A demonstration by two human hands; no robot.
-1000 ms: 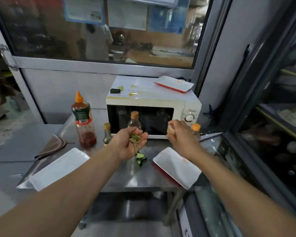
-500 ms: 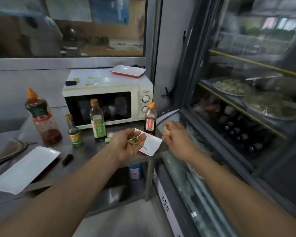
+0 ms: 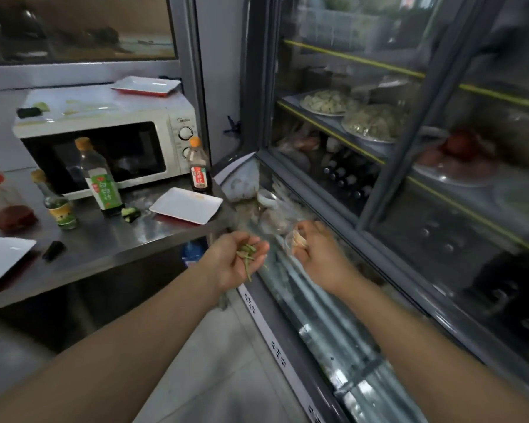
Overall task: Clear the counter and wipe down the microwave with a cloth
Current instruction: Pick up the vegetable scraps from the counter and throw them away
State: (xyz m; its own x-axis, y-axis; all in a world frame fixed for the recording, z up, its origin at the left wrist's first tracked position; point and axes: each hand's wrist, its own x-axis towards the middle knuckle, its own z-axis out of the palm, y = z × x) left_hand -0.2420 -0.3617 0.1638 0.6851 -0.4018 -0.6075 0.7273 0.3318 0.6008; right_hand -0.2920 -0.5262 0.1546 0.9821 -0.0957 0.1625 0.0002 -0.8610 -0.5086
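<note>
left hand (image 3: 232,264) cupped green scraps (image 3: 247,254) off table (image 3: 110,242) edge; right hand (image 3: 315,254) grip curled round pale blurred item (image 3: 297,238); microwave (image 3: 104,129) top soiled.

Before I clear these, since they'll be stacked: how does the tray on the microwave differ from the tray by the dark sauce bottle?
The tray on the microwave sits up on the white oven top, while the tray by the dark sauce bottle lies on the steel counter. The first shows a red rim; the second shows an orange smear near one edge. Both are white, rectangular and shallow.

Glass-fronted fridge (image 3: 409,166) with food plates (image 3: 327,103)
</note>
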